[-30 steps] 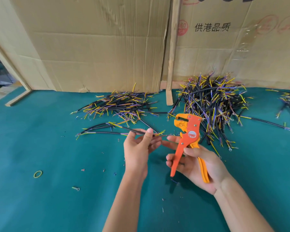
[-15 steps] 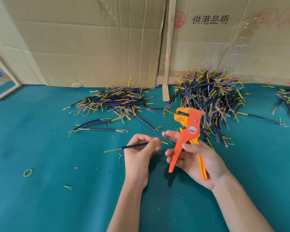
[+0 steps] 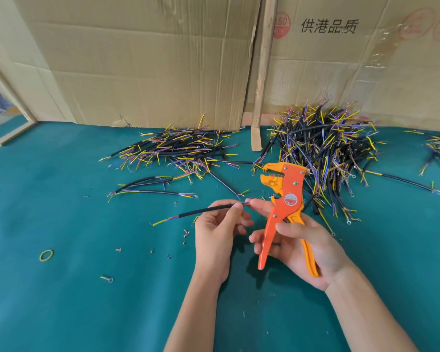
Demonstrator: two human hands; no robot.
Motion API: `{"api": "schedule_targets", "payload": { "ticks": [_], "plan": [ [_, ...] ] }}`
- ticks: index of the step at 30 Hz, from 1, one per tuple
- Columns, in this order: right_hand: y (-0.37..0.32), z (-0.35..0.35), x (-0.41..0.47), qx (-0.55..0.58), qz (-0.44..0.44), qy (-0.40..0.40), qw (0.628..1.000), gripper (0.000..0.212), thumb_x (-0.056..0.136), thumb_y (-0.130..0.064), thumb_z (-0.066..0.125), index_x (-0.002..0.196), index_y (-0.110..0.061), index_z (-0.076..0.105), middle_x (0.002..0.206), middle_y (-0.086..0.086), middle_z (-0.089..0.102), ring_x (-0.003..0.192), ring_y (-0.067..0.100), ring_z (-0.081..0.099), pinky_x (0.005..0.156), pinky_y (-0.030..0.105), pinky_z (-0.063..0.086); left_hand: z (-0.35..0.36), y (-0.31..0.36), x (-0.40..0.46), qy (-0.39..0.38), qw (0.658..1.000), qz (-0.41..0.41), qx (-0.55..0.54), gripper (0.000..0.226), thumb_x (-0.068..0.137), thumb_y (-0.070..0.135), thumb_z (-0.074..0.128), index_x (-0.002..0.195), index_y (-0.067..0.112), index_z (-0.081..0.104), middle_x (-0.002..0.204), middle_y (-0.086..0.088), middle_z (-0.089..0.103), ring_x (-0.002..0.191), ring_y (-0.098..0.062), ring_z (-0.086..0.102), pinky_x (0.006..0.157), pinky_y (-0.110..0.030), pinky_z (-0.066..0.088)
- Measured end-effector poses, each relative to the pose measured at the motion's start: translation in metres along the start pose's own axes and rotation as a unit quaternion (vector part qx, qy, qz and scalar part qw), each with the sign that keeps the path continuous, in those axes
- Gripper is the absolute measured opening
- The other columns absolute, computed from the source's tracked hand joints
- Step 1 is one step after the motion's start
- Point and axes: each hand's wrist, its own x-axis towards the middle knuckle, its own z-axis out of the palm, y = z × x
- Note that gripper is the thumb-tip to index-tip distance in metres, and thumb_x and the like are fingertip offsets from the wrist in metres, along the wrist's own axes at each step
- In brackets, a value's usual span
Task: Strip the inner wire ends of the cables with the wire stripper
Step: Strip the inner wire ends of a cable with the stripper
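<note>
My left hand [image 3: 217,229] pinches a short black cable [image 3: 201,212] near its right end, where thin coloured inner wires stick out toward my right index finger. The cable's other end, with yellow and coloured wires, points left and down over the mat. My right hand [image 3: 305,246] grips the handles of the orange wire stripper [image 3: 282,199], held upright with its jaws at the top facing left. The jaws stand a little above and right of the cable's end, apart from it.
A flat heap of cables [image 3: 178,151] lies behind on the left and a taller pile [image 3: 325,146] on the right, against cardboard walls [image 3: 137,62]. A few loose cables [image 3: 148,186], insulation bits, a yellow rubber band [image 3: 46,255] and a ring terminal [image 3: 108,278] lie on the green mat [image 3: 61,301].
My left hand picked one cable from the loose ones and drew it toward me, then slid along it to the right end. The stripper stayed upright in my right hand.
</note>
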Motion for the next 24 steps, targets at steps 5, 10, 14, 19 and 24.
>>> {"api": "schedule_targets", "payload": {
  "ticks": [5, 10, 14, 19, 24],
  "plan": [
    [-0.0028, 0.0008, -0.0011, -0.006, -0.005, -0.011, 1.000, 0.075, 0.076, -0.025, 0.083, 0.141, -0.002, 0.056, 0.145, 0.028, 0.051, 0.095, 0.036, 0.066, 0.083, 0.044, 0.054, -0.0005, 0.0017, 0.0012, -0.006, 1.000, -0.012, -0.002, 0.009, 0.083, 0.022, 0.069, 0.077, 0.018, 0.075, 0.063, -0.008, 0.063, 0.053, -0.020, 0.056, 0.053, -0.029, 0.043],
    [-0.0048, 0.0011, -0.0022, 0.004, -0.009, -0.017, 1.000, 0.079, 0.075, -0.025, 0.084, 0.142, 0.001, 0.053, 0.151, 0.017, 0.051, 0.092, 0.033, 0.066, 0.082, 0.042, 0.056, -0.0026, 0.0009, -0.0005, -0.065, 0.997, -0.012, 0.041, 0.014, 0.078, 0.015, 0.067, 0.064, 0.020, 0.063, 0.057, -0.008, 0.060, 0.049, -0.020, 0.054, 0.047, -0.025, 0.040],
    [-0.0057, 0.0001, -0.0027, 0.002, -0.010, -0.017, 1.000, 0.080, 0.075, -0.026, 0.085, 0.143, 0.001, 0.053, 0.153, 0.014, 0.050, 0.091, 0.033, 0.066, 0.081, 0.042, 0.055, -0.0017, -0.0002, -0.0002, -0.052, 0.998, -0.004, 0.022, 0.013, 0.080, 0.016, 0.068, 0.068, 0.013, 0.065, 0.063, -0.012, 0.063, 0.055, -0.025, 0.055, 0.055, -0.030, 0.046],
    [-0.0014, 0.0008, -0.0013, -0.013, 0.009, 0.000, 1.000, 0.076, 0.073, -0.022, 0.085, 0.140, 0.000, 0.056, 0.148, 0.017, 0.053, 0.091, 0.038, 0.066, 0.080, 0.045, 0.056, 0.0016, -0.0011, 0.0004, 0.031, 0.999, 0.016, -0.014, 0.012, 0.089, 0.008, 0.068, 0.079, 0.004, 0.070, 0.070, -0.016, 0.064, 0.060, -0.022, 0.059, 0.057, -0.027, 0.048],
    [0.0025, 0.0038, 0.0001, -0.017, 0.032, -0.004, 0.999, 0.066, 0.078, -0.016, 0.077, 0.140, -0.003, 0.057, 0.147, 0.019, 0.054, 0.091, 0.040, 0.067, 0.080, 0.047, 0.055, 0.0014, -0.0008, 0.0026, 0.073, 0.995, -0.006, -0.074, 0.009, 0.093, 0.005, 0.066, 0.086, 0.000, 0.070, 0.070, -0.015, 0.061, 0.062, -0.024, 0.052, 0.056, -0.024, 0.048]
  ]
}}
